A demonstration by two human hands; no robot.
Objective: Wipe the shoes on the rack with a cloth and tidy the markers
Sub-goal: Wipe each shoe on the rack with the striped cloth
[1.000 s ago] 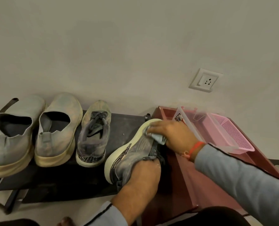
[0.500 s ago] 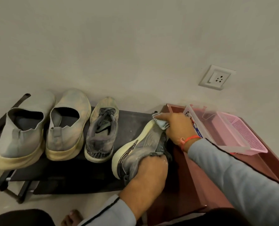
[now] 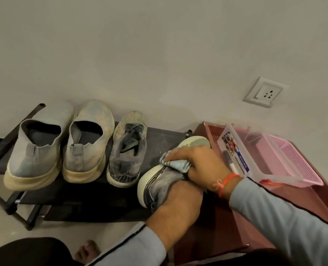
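Three shoes point(image 3: 86, 143) lined on rack point(image 3: 159, 137). Left hand point(image 3: 176, 204) curled round tilted shoe point(image 3: 159, 181) at rack's right end; right hand point(image 3: 201, 162) pinching cloth point(image 3: 178, 164) onto it. Best: steady heel, wipe heel-to-toe. Marker point(image 3: 230, 162) boxed right.

The clear box point(image 3: 241, 166) label reads "MULTI BOX", as far as legible.
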